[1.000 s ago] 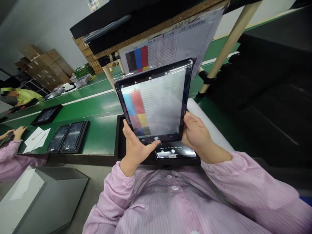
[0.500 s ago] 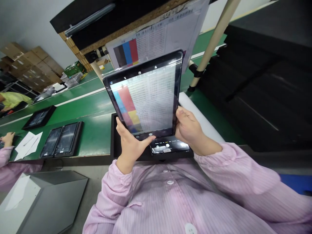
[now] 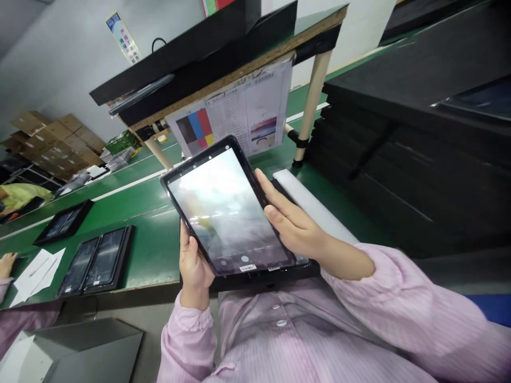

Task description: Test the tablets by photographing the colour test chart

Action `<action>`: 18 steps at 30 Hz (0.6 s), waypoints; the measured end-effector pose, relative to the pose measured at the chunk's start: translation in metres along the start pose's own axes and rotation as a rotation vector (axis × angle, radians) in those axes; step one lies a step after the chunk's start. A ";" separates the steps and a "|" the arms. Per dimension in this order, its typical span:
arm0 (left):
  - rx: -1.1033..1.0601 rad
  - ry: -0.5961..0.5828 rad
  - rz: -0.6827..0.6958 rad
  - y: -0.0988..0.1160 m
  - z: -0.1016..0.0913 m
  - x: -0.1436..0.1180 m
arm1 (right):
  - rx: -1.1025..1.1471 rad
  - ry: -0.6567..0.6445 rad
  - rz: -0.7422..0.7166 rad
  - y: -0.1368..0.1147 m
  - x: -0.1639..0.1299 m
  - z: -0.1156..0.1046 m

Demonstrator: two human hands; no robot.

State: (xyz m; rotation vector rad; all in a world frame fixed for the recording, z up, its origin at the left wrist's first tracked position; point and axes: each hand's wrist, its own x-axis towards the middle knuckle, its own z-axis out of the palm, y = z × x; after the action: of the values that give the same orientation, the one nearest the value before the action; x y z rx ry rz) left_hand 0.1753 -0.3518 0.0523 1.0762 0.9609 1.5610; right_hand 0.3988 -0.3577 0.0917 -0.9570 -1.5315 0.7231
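Between my two hands is a tablet (image 3: 227, 213), tilted, its lit screen showing a bright, blurred camera picture with a shutter button near the bottom. My left hand (image 3: 195, 266) grips its left edge, thumb in front and fingers behind. At the right edge my right hand (image 3: 293, 223) holds on, with fingers along the side. Beneath the tablet lies a black tray (image 3: 259, 282), mostly covered. Behind it hangs a printed sheet (image 3: 227, 111) with colour blocks, text and a small landscape photo, fixed under a shelf.
A black tray with two tablets (image 3: 96, 260) lies to the left, beside white papers (image 3: 38, 274). Another tray (image 3: 64, 221) sits farther back. At right are a white roll (image 3: 315, 205) and a tall stack of black trays (image 3: 383, 159). A co-worker's hand (image 3: 7, 263) shows at far left.
The tablet has come down and leans back, away from the printed sheet. Its picture turned from colour blocks to a bright blur. My left thumb has left the screen's lower edge.
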 end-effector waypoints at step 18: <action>-0.068 0.112 -0.266 0.016 -0.050 -0.004 | -0.404 -0.125 0.209 0.034 -0.002 -0.016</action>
State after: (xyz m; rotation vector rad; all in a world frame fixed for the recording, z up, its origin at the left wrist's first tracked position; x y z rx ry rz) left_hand 0.1240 -0.3633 0.0519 0.7850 1.0722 1.4336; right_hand 0.4202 -0.3438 0.0648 -1.4112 -1.7427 0.6391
